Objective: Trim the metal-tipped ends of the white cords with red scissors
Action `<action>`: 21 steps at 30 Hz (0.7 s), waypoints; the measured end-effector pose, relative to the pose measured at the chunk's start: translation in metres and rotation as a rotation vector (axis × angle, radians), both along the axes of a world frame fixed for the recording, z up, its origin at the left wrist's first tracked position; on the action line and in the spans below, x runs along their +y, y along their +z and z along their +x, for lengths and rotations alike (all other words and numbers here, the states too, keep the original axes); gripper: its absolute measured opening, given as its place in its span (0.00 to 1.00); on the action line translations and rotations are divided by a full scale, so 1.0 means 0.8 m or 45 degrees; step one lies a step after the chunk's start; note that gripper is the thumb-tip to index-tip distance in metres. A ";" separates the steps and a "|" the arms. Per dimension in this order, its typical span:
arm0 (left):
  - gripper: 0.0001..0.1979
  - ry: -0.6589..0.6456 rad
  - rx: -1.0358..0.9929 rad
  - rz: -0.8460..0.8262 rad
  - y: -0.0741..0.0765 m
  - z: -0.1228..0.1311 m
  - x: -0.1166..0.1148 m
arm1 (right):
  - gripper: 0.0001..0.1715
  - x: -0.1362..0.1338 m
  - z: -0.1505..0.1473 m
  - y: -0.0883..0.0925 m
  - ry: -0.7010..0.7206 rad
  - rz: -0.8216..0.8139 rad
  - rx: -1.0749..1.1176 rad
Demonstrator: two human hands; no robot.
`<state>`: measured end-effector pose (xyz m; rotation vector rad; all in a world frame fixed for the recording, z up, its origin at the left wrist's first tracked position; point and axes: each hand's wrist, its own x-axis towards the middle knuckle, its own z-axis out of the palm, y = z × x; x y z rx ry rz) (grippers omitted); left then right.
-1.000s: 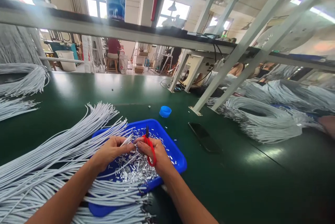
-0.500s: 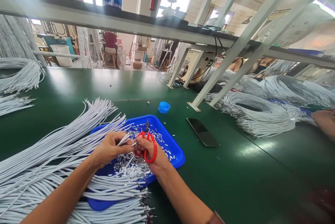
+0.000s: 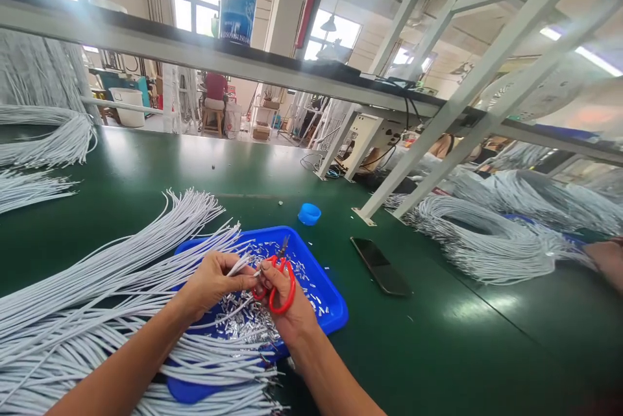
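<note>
My left hand [image 3: 219,278] is closed on a few white cables, their ends pointing toward my right hand. Red-handled scissors [image 3: 288,293] hang in my right hand [image 3: 287,302], blades up and away from me; its thumb and fingertips meet the cable ends. Both hands are over a blue tray [image 3: 335,312], which is scattered with small shiny metal pieces [image 3: 243,324]. Bundles of white cables [image 3: 131,260] lie to the left and across the tray's near edge. What exactly is pinched between my right fingertips is too small to make out.
A dark phone [image 3: 382,267] and a blue round cap [image 3: 309,213] lie beyond the tray. Coiled cables [image 3: 491,241] sit to the right, where another person's hand [image 3: 606,260] shows. Slanted metal legs [image 3: 428,156] hold a shelf [image 3: 185,56] over the green table.
The camera view has shifted slightly, so the scene sits lower and to the right. My hands stay close together over the tray, the left on the cables, the right with the scissors.
</note>
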<state>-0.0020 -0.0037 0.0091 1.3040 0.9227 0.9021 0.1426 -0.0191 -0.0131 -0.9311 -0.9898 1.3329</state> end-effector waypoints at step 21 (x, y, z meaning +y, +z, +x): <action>0.15 0.014 -0.143 -0.292 -0.016 -0.013 0.012 | 0.14 0.010 0.032 0.006 -0.095 0.324 -0.802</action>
